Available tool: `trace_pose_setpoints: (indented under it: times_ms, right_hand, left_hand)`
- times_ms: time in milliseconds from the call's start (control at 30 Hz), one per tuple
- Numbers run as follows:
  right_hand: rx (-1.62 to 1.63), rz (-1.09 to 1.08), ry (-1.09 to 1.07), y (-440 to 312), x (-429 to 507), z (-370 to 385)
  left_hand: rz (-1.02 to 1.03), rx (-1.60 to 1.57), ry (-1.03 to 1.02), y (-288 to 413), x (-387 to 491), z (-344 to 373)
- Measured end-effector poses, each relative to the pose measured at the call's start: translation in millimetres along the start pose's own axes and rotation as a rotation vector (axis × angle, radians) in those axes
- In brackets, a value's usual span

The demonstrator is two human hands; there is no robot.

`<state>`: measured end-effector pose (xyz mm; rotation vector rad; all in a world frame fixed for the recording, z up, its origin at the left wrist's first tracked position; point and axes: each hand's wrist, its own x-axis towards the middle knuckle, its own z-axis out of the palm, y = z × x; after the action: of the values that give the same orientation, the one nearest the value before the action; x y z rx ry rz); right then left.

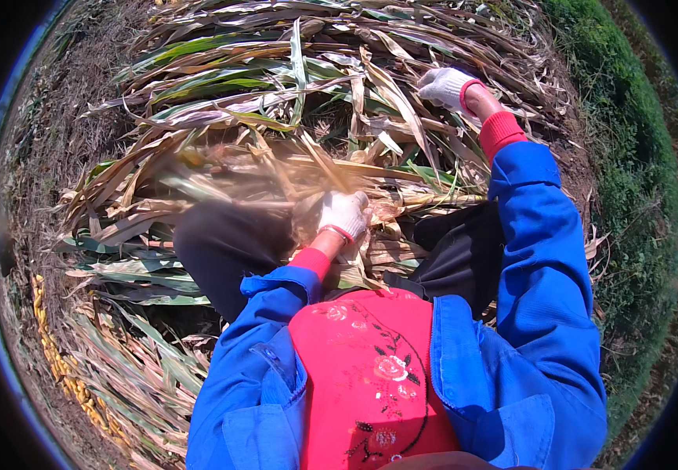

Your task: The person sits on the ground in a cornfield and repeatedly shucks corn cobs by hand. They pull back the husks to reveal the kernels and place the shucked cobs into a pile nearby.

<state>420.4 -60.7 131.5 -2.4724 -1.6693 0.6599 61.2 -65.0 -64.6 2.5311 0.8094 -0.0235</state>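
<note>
My left hand, in a white knit glove with a red cuff, is low between my knees. Its fingers are closed on dry corn husk, papery and tan. Cut corn stalks lie crosswise just beyond it, partly motion-blurred, with a blurred yellowish patch near their left end. My right hand, gloved the same way, reaches out to the upper right over the dried leaves. Its fingers are curled, and whether they grip a stalk is hidden.
Layered corn stalks and leaves spread ahead, some still green. More stalks lie at the lower left, beside a row of yellow corn cobs on bare soil. Green low plants border the right. My bent knees flank the work.
</note>
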Motion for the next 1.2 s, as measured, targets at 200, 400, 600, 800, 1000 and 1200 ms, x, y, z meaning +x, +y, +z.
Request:
trace_pose_setpoints:
  times_ms: [200,400,600,800,1000,1200]
  right_hand:
    - [-0.093,0.524,-0.559,88.3,-25.1,110.2]
    - [-0.165,0.234,-0.17,130.8,30.7,124.4]
    - [-0.094,0.351,-0.009,138.9,76.8,124.3]
    - [0.14,0.459,0.301,145.1,122.5,113.9]
    - [0.092,0.562,0.22,168.3,196.7,115.1]
    - [-0.067,0.624,0.043,179.2,228.2,135.9]
  left_hand:
    - [-0.009,-0.029,0.066,2.3,7.3,2.0]
    - [-0.073,-0.003,0.026,1.3,21.0,9.3]
    - [-0.035,-0.027,0.035,-1.9,32.6,11.8]
    - [0.025,-0.088,0.147,-2.2,39.0,6.0]
    - [0.001,-0.167,0.102,-4.8,46.5,2.9]
    - [0.021,-0.243,0.128,-10.7,50.3,4.6]
